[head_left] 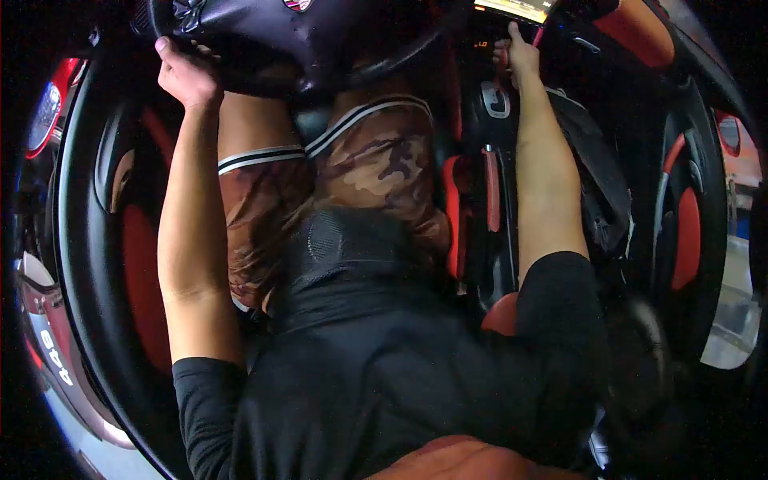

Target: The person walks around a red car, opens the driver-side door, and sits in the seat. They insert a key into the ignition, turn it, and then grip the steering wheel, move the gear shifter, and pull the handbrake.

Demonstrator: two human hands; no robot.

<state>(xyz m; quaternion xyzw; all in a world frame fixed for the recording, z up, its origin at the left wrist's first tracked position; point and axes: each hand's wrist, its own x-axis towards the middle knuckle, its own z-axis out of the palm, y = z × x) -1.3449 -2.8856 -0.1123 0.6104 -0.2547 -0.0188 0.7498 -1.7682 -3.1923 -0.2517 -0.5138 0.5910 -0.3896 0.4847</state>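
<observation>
My left hand (190,78) is closed on the lower left rim of a black steering wheel (408,56), its thumb pointing up. Over the centre console, my right hand (522,61) has its fingers curled round what looks like the gear lever, mostly hidden by the hand. Just below that hand lies the silver gear selector plate (495,102). Beyond it, a lit screen (516,8) shows at the top edge.
A red-trimmed handbrake lever (492,188) lies along the console. On the passenger side sits a dark bag (592,172). Black and red doors, the left door (80,208) and the right door (684,224), close in both sides. Outside left stands another vehicle (52,336).
</observation>
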